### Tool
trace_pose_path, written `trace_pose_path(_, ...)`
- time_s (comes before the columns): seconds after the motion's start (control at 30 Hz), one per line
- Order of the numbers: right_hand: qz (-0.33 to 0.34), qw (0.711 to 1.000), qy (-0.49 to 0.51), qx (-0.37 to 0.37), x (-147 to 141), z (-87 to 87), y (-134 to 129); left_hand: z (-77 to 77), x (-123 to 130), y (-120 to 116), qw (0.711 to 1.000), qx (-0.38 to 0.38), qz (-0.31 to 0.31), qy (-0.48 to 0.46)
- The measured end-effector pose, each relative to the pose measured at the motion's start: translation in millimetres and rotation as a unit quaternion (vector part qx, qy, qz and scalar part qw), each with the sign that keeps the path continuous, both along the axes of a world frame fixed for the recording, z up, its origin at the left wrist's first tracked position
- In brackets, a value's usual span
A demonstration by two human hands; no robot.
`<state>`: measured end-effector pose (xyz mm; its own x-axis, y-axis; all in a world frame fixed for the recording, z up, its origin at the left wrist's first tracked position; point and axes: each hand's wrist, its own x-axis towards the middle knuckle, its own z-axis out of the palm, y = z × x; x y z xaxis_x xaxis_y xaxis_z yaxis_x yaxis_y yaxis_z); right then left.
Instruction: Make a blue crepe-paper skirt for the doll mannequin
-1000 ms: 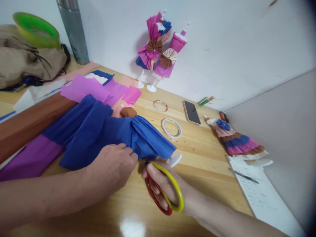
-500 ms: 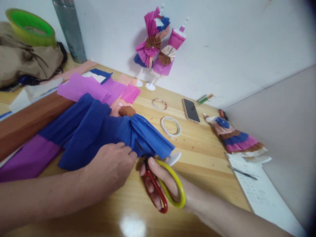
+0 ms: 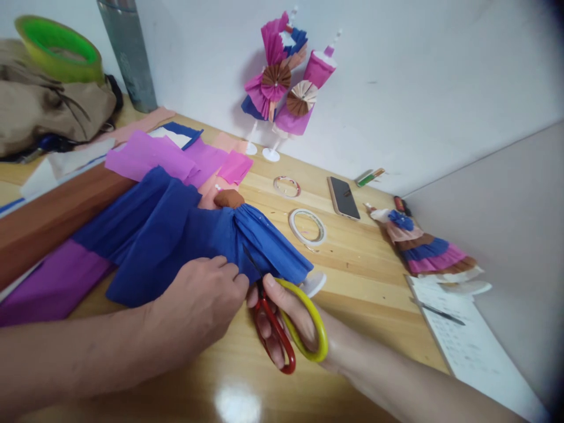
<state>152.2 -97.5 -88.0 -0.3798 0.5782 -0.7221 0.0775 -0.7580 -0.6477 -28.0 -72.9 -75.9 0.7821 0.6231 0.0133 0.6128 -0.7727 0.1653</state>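
My left hand (image 3: pixel 211 299) is closed on the lower edge of a long blue crepe paper sheet (image 3: pixel 163 241). In my right hand (image 3: pixel 282 317) are scissors (image 3: pixel 272 329) with one red and one yellow handle loop. Their dark blades lie against the blue paper, just right of my left fingers. The blue paper is gathered as a skirt on a small doll form (image 3: pixel 229 198) with a brown top, lying on its side. The form's white round base (image 3: pixel 314 284) shows past the skirt hem.
Purple crepe paper (image 3: pixel 150 155) and a brown sheet (image 3: pixel 66 202) lie left. Two tape rolls, one a white ring (image 3: pixel 307 227), and a phone (image 3: pixel 343 198) lie beyond. Dressed paper dolls (image 3: pixel 304 100) stand by the wall; another (image 3: pixel 427 247) lies right above a written sheet (image 3: pixel 476 341).
The scissor handles have drawn slightly closer together, and the blades sit a little further along the blue paper. The whole view has shifted slightly.
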Motion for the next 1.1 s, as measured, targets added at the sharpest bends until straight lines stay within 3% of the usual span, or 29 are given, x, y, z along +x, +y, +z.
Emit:
trace_pose_path(0.5, -0.016, 0.999, -0.032, 0.031, -8.1, 7.1, 2.2, -4.0, 0.0, -2.2, 0.998, 0.044, -0.010, -0.048)
trace_pose_path(0.8, -0.011, 0.996, -0.018, 0.091, -5.1, -8.5, -1.8, -4.8, -0.7, -1.1, 0.998, 0.044, -0.002, -0.048)
trace_pose_path(1.1, -0.019, 0.999, 0.011, 0.032, -4.6, 0.2, 1.9, -2.2, -1.7, -1.7, 0.997, 0.051, 0.011, -0.057)
